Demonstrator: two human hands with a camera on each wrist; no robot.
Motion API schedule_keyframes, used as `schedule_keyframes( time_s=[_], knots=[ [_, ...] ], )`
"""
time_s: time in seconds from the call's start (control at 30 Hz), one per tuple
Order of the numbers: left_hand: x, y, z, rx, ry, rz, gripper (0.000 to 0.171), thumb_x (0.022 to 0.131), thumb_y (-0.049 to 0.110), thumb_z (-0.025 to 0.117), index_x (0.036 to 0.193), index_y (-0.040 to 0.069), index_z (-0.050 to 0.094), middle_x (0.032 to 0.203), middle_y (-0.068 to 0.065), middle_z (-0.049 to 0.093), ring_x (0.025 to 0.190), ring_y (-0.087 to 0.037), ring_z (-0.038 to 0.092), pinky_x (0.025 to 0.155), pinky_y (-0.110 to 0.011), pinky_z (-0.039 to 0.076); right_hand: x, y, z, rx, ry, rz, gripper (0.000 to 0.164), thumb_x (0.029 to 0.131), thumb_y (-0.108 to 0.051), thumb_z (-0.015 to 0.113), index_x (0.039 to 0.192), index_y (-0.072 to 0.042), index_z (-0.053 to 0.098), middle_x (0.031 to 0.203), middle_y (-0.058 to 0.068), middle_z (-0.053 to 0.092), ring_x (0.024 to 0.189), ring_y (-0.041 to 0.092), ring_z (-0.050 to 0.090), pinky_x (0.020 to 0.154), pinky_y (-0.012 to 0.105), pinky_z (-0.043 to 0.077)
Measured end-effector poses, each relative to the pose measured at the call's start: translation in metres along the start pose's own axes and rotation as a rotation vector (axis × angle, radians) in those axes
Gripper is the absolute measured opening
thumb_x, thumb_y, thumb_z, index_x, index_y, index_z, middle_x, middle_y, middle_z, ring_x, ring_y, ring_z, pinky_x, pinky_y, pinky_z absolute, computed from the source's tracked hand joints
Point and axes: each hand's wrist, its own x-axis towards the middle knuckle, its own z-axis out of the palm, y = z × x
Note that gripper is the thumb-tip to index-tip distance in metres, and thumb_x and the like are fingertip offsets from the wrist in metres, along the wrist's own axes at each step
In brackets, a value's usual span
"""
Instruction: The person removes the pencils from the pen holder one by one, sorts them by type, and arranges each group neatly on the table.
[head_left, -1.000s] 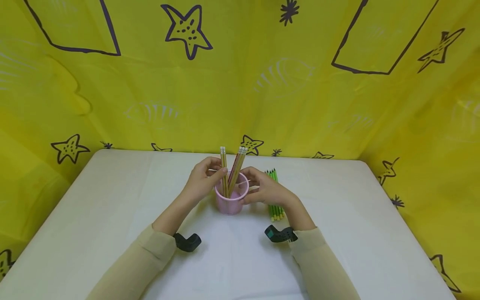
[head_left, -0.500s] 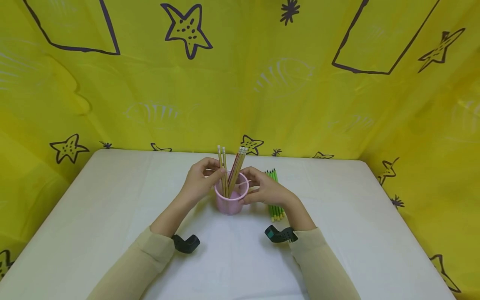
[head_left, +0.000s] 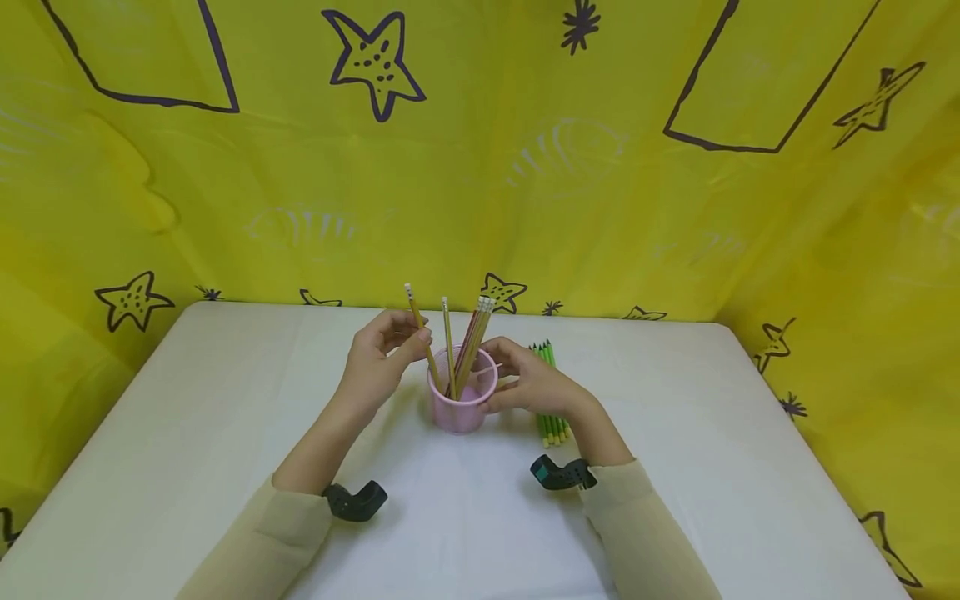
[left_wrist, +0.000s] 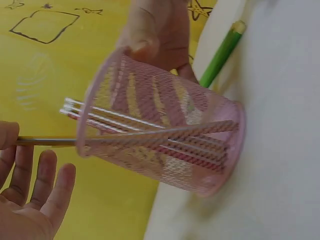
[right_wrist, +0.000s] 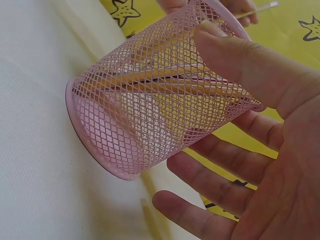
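Observation:
A pink mesh pencil cup (head_left: 459, 417) stands upright on the table. My left hand (head_left: 378, 367) pinches a yellow pencil (head_left: 415, 307) by its upper part, eraser end up. That pencil leans left, its lower end still inside the cup. In the left wrist view the thumb and index finger grip the pencil (left_wrist: 47, 141), while the other fingers (left_wrist: 46, 172) are extended. Several more pencils (head_left: 474, 329), yellow and dark red, lean inside the cup. On the cup's right, my right hand (head_left: 540, 382) holds the rim, thumb (right_wrist: 220, 42) against the mesh wall (right_wrist: 135, 90).
Several green pencils (head_left: 551, 427) lie side by side just right of the cup, partly behind the right hand. A white cloth covers the table (head_left: 465, 533). A yellow patterned curtain (head_left: 465, 167) rises behind the table and along both sides.
My left hand has moved left and slightly nearer, tilting one yellow pencil away from the other beside it. The right hand and the cup stay in place.

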Motion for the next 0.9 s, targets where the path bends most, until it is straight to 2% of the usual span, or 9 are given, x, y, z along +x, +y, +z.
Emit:
schedule_keyframes(
  time_s=[0.2,0.37,0.6,0.9],
  knots=[
    [-0.004,0.021,-0.007,-0.099,0.059,0.011,0.026,0.097,0.014,0.066,0.117,0.000,0.057,0.109,-0.012,0.061,0.100,-0.020,0.066,0.087,-0.037,0.060,-0.003,-0.001,0.000,0.013,-0.004,-0.004,0.069,0.075,-0.001,0.083,0.135,-0.006,0.048,0.131,0.014,0.058,0.123,0.036,0.056,0.099,0.043,0.054],
    [-0.006,0.036,-0.013,-0.179,0.113,0.059,0.019,0.097,0.010,0.066,0.113,0.005,0.058,0.105,-0.010,0.061,0.095,-0.022,0.067,0.084,-0.036,0.060,-0.004,0.001,0.000,0.007,-0.009,-0.013,0.069,0.077,-0.003,0.083,0.136,-0.007,0.047,0.132,0.013,0.058,0.123,0.036,0.056,0.098,0.044,0.054],
    [-0.007,0.044,-0.022,-0.242,0.153,0.086,0.014,0.096,0.008,0.066,0.108,0.010,0.060,0.102,-0.006,0.060,0.091,-0.021,0.066,0.081,-0.037,0.061,-0.003,0.001,0.000,-0.006,-0.011,-0.013,0.068,0.078,-0.008,0.084,0.135,-0.010,0.048,0.132,0.010,0.058,0.124,0.034,0.055,0.098,0.043,0.054],
    [-0.008,0.052,-0.042,-0.281,0.195,0.137,0.018,0.096,0.008,0.065,0.113,0.006,0.059,0.099,-0.006,0.058,0.088,-0.019,0.067,0.081,-0.036,0.061,0.000,0.000,0.000,-0.017,-0.014,-0.016,0.067,0.078,-0.009,0.084,0.135,-0.011,0.049,0.133,0.009,0.058,0.124,0.032,0.055,0.099,0.044,0.053]
  ],
)
